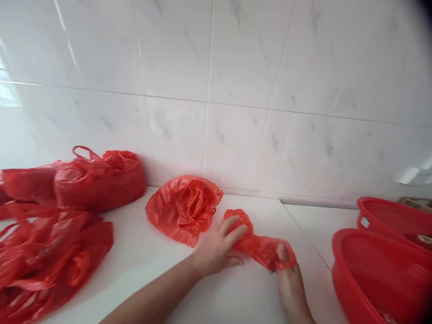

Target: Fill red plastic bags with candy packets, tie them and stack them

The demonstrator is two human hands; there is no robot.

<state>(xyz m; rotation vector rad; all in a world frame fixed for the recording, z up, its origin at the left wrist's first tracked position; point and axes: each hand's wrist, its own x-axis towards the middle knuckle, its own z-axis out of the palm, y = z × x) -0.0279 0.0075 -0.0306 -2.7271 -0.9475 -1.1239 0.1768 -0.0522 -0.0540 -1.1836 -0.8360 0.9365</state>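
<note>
A thin red plastic bag (pixel 258 247) stretches, crumpled, across the white counter between my hands. My right hand (pixel 290 274) grips its right end, the thumb lying under or inside the thin plastic. At the bag's left end my left hand (pixel 218 247) has its fingers apart, touching or just over the plastic; whether any of it is pinched is not shown. Just behind my left hand lies another crumpled red plastic bag (pixel 165 209), bunched into a loose heap.
Full-looking red plastic bags (pixel 101 189) rest against the tiled wall (pixel 178 130) at the left, with more red bags (pixel 50 256) heaped in front. Two red plastic baskets (pixel 351 270) stand on the right of the counter (pixel 135 265). A seam crosses the counter near them.
</note>
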